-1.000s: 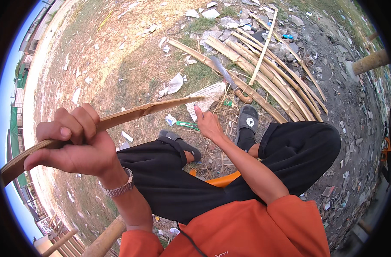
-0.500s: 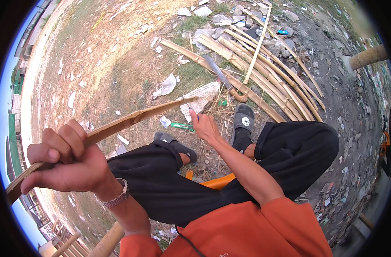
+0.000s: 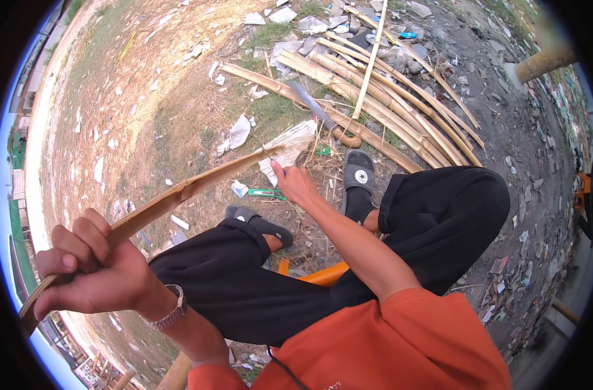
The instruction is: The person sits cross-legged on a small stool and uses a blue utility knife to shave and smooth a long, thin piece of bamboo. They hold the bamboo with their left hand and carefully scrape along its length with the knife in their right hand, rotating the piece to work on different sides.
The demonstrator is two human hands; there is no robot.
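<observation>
Two hands work one long bamboo strip (image 3: 179,193), which runs in a shallow arc from lower left to the middle of the view. Left hand (image 3: 92,273) grips the near end, its fingers (image 3: 82,237) curled tight over the strip and clamped on it, the thumb pressing from below; a watch (image 3: 170,313) sits on that wrist. Right hand (image 3: 296,183) meets the far tip, its fingers pinched together on the strip's end above a torn white sheet (image 3: 287,146) on the ground. Black-trousered legs are crossed beneath, with a grey shoe (image 3: 358,175) just beside the right hand. Beyond lies a pile of bamboo poles (image 3: 387,104), and a big knife (image 3: 316,110) rests against them.
</observation>
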